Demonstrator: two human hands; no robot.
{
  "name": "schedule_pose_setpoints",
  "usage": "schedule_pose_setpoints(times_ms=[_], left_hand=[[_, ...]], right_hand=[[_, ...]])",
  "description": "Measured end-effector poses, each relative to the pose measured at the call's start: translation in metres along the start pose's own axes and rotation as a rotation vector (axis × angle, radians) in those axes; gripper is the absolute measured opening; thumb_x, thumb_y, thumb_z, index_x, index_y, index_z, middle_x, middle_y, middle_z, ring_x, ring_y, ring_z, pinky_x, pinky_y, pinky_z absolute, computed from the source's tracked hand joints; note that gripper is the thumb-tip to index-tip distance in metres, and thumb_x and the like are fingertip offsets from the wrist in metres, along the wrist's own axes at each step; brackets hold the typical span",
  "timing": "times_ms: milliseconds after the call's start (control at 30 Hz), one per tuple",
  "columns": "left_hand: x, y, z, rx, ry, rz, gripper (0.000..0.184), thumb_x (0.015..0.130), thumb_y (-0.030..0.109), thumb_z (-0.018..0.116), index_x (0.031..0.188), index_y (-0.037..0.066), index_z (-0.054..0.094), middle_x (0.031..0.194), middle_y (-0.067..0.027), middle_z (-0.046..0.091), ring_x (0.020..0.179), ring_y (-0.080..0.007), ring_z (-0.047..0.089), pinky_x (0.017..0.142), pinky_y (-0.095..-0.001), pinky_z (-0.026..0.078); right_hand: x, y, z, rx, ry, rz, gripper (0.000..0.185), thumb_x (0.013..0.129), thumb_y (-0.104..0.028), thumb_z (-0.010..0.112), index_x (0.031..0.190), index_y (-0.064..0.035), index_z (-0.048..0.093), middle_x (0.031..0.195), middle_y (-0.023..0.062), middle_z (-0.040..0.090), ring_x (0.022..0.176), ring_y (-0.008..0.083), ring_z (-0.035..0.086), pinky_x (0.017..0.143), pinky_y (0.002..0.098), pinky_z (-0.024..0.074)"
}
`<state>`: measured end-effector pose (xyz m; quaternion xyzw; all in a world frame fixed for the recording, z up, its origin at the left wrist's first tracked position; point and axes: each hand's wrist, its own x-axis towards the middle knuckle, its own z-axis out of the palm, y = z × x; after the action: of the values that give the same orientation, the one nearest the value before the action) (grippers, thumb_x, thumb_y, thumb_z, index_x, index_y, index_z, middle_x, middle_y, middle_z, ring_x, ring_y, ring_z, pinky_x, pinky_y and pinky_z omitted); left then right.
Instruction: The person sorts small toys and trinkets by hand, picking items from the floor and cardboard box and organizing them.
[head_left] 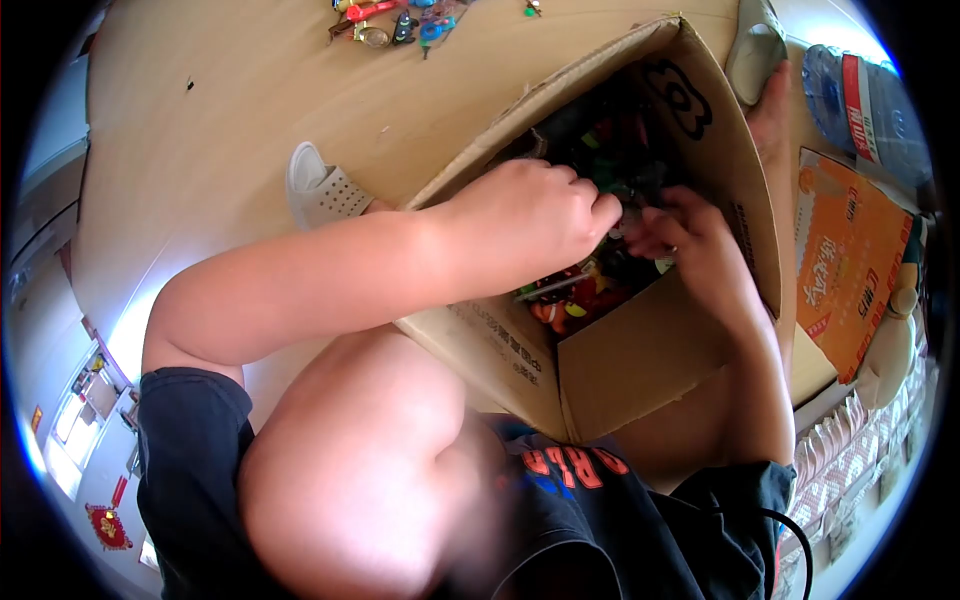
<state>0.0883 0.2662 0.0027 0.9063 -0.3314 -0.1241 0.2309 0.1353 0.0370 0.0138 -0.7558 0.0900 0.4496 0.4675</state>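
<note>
And here, at the centre, a small, pale, see-through item (630,214) is caught where the fingertips of two bare hands meet, just above the mouth of an open brown cardboard box (640,370). The left hand (555,212) is curled almost into a fist, thumb and forefinger brought close together; the right hand (697,240) is bent in from the other side, its fingers narrowed toward the same spot. Whether the item is pinched by one hand or by both cannot be told, as it is partly hidden by the fingers.

Below, a jumbled heap of small red, green, yellow and black pieces (575,305) is held in the box, its depth lost in shadow. As for progress, the handling can be judged in mid-course: one item is being worked at, and plenty is left lying in the box. Out on the tan floor (220,130), a colourful cluster of trinkets (404,27) is spread beyond the box; how it relates to the heap cannot be told.

Further out, a perforated white shoe (335,195) is seen to the left, and a large clear-blue plastic bottle (880,115) is set near a flat orange carton (850,265) to the right.
</note>
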Motion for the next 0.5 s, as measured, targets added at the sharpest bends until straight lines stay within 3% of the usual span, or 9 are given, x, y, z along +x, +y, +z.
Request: schedule_pose_setpoints(times_ms=[67, 100, 200, 300, 433, 500], left_hand=[[-0.001, 0.001, -0.001, -0.018, 0.008, 0.033, 0.01, 0.081, 0.006, 0.061, 0.09, 0.004, 0.06, 0.086, -0.0093, 0.063, 0.084, -0.0266, 0.067, 0.071, -0.0354, 0.057], [-0.001, 0.002, -0.002, -0.015, 0.02, 0.046, 0.01, 0.081, 0.006, 0.061, 0.09, 0.005, 0.06, 0.085, -0.0092, 0.062, 0.083, -0.0266, 0.067, 0.071, -0.0354, 0.056], [-0.003, -0.002, -0.001, -0.016, 0.046, 0.059, 0.009, 0.08, 0.006, 0.06, 0.088, 0.005, 0.06, 0.084, -0.0085, 0.061, 0.082, -0.0264, 0.066, 0.07, -0.0355, 0.056], [-0.002, -0.002, -0.005, -0.099, 0.101, 0.114, 0.008, 0.078, 0.008, 0.061, 0.085, 0.005, 0.06, 0.082, -0.0077, 0.06, 0.081, -0.026, 0.065, 0.071, -0.0354, 0.057], [-0.002, 0.003, -0.014, -0.049, 0.053, 0.208, 0.01, 0.077, 0.01, 0.061, 0.086, 0.005, 0.062, 0.082, -0.0079, 0.061, 0.081, -0.0247, 0.065, 0.071, -0.0347, 0.056], [-0.004, 0.002, -0.006, -0.009, 0.1, 0.186, 0.015, 0.077, 0.01, 0.061, 0.09, 0.004, 0.064, 0.084, -0.0083, 0.063, 0.081, -0.0242, 0.065, 0.069, -0.0336, 0.056]], right_hand=[[0.002, 0.007, 0.01, 0.016, 0.025, -0.116, 0.033, 0.098, -0.012, 0.056, 0.124, 0.0072, 0.049, 0.088, 0.0108, 0.066, 0.079, 0.0147, 0.063, 0.073, 0.0268, 0.0502], [0.005, 0.01, 0.009, -0.053, -0.011, -0.129, 0.03, 0.1, -0.011, 0.055, 0.124, 0.0058, 0.049, 0.096, 0.0112, 0.066, 0.087, 0.0143, 0.063, 0.081, 0.0265, 0.0506], [0.008, 0.008, 0.019, 0.239, -0.003, -0.095, 0.027, 0.101, -0.009, 0.053, 0.124, 0.0045, 0.049, 0.103, 0.0103, 0.064, 0.092, 0.0137, 0.063, 0.086, 0.0268, 0.0507], [0.0, 0.001, 0.023, 0.32, 0.009, -0.11, 0.024, 0.101, -0.007, 0.052, 0.124, 0.0027, 0.05, 0.109, 0.0096, 0.063, 0.1, 0.0136, 0.062, 0.091, 0.0265, 0.049], [-0.029, -0.015, 0.023, 0.4, 0.038, -0.26, 0.023, 0.103, -0.006, 0.049, 0.124, 0.0018, 0.05, 0.119, 0.0117, 0.061, 0.115, 0.0172, 0.059, 0.1, 0.0308, 0.0468], [-0.037, -0.028, 0.025, 0.547, 0.032, -0.293, 0.024, 0.103, -0.007, 0.049, 0.125, 0.0018, 0.05, 0.123, 0.0121, 0.061, 0.115, 0.017, 0.06, 0.101, 0.0325, 0.0465]])
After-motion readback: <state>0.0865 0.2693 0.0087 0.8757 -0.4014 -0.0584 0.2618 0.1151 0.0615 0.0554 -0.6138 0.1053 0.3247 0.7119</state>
